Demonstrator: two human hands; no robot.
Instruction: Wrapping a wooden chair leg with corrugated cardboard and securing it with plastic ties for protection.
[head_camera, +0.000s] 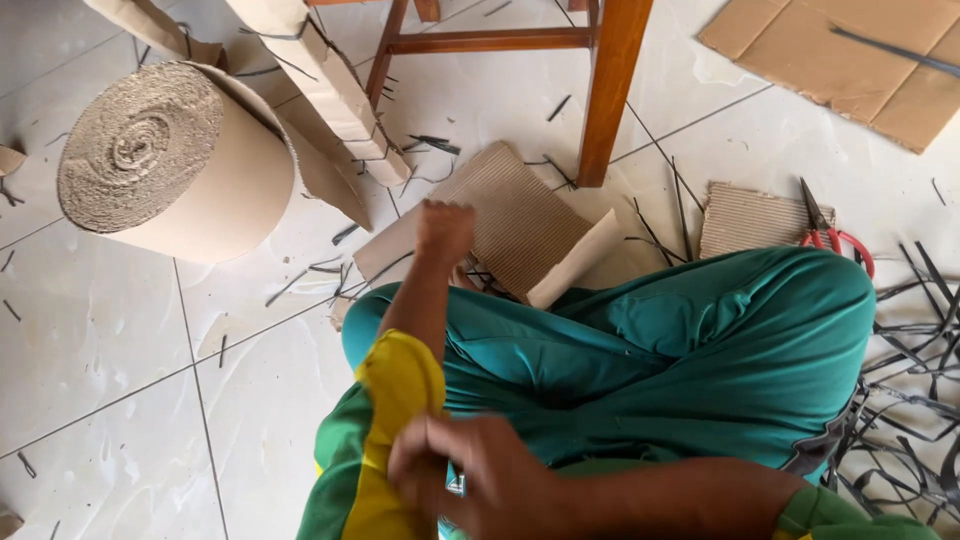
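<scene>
Far left, at ten o'clock: cardboard roll (175, 160) lying on its side on the floor (90, 330), spiral end turned toward the camera, loose tail (330, 85) trailing up toward twelve — likely parked there so sheet can be pulled off within arm's reach.

Centre: left hand (444, 232) stretched forward at twelve o'clock, blurred; appears clenched in a loose fist just over the corrugated sheet (515, 225), but whether anything sits in the grip cannot be told. Sheet flat on the floor, ribs up, just beyond the knees (640, 340), one pale strip (577, 262) curling at its near edge.

Low centre, six o'clock: right hand (470, 475) against the yellow sleeve (395, 400) of the left arm, fingers curled on the cloth, seemingly pinching it back from the work.

Behind, at twelve: wooden chair legs (610, 90).

Right, two o'clock: smaller corrugated piece (750, 220) with red-handled scissors (830, 235) resting on its edge, close beside the knee, apart from both hands. Flat cardboard (850, 60) at one o'clock. Thin dark offcuts (915, 370) heaped at four o'clock, swept clear of the cutting spot by the look of it.
</scene>
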